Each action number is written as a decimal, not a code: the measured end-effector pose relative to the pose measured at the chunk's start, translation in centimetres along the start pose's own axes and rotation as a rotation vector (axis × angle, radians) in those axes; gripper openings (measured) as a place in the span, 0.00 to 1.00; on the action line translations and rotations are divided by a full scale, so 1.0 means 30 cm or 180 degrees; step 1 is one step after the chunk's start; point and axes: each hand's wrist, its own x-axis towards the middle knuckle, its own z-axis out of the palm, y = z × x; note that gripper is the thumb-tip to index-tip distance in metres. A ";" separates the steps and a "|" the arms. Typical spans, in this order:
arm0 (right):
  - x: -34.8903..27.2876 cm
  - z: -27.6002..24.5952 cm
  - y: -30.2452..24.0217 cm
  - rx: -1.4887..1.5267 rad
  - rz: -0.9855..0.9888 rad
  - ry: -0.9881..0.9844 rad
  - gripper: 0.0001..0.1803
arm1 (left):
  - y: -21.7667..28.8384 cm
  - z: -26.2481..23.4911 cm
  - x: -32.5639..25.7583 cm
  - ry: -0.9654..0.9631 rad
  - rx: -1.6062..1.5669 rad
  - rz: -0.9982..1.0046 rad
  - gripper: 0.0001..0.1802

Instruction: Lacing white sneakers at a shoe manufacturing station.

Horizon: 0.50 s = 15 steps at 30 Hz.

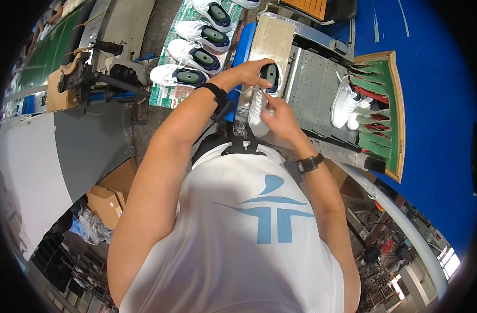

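Starting at the far left, we see a dark metal machine standing beside a long grey belt, and just to its right a green patterned mat that carries a row of white sneakers, each with a dark insert showing in its opening, lying side by side and angled the same way. Below these, near the floor at the lower left, sit some brown cardboard boxes. Moving toward the middle, our left hand reaches forward with a black band on the wrist, and its fingers are curled and clamped around the heel end of a white sneaker, over the dark insert in its opening. The shoe is held up in the air in front of our chest, just above the near edge of the counter, its toe pointing down toward us. Our right hand, with a black watch on the wrist, is pressed against the side of the same shoe near its middle, fingers drawn together and pinching at it; what exactly they pinch we cannot tell. Further right, on the perforated grey counter, another white sneaker lies well apart from the held one, next to a wooden-framed green rack with red pieces in its slots.
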 end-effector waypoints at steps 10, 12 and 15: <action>-0.003 -0.029 -0.030 0.0046 0.0052 -0.0313 0.36 | 0.061 -0.008 0.006 -0.0028 0.0356 -0.0300 0.53; -0.068 -0.068 -0.019 -0.0127 -0.0159 -0.0470 0.37 | 0.022 -0.005 0.021 0.0037 0.0255 -0.0127 0.53; -0.127 -0.099 -0.003 -0.0403 -0.0309 -0.0319 0.40 | 0.013 -0.011 0.045 0.0141 0.0468 0.0205 0.51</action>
